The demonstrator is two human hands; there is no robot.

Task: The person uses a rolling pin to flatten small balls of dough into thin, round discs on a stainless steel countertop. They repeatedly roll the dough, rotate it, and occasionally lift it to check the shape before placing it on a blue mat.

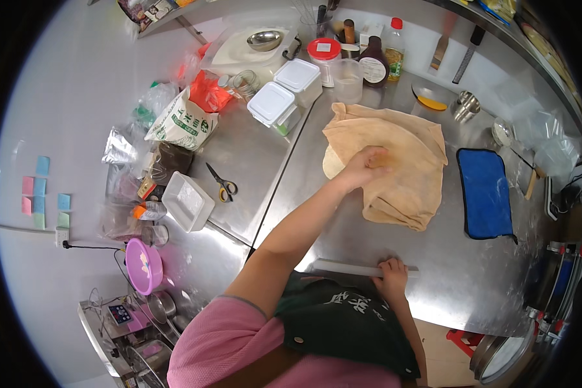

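Note:
A beige cloth [402,140] lies folded and rumpled on the steel worktop before me. From under its left edge shows a pale, round, flat piece [333,164], perhaps dough. My left hand [366,167] is over the cloth's left part, fingers curved and apart, holding nothing I can make out; whether it touches the cloth is unclear. Close to my apron, my right hand [392,277] has its fingers around a pale grey rod [344,266] lying along the near edge of the worktop. A blue zippered pouch [486,193] lies to the right of the cloth.
Black-and-yellow scissors [227,190] and a white tray [188,201] are at the left. Beyond stand lidded white containers [271,103], a red-lidded jar [324,48] and bottles [374,63]. A yellow-edged scraper [431,102] and metal cup [466,106] are at the back right.

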